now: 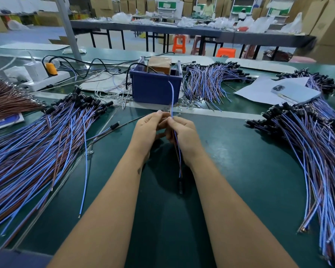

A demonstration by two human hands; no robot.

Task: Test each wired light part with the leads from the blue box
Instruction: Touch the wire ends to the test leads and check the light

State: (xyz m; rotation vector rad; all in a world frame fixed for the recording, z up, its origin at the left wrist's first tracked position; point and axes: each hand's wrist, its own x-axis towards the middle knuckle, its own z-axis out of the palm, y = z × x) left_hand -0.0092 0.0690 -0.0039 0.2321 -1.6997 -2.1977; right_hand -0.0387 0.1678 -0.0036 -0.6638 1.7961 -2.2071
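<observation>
Crowding the green table, wire heaps lie left and right of the hands. The right hand pinches a wired light part hanging toward the person; the left hand curls beside it, its grip unclear. The blue box stands just beyond, a phone lying to its right.

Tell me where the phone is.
The phone lies on white paper at the table's far right, between two wire bundles, right of the blue box.
</observation>
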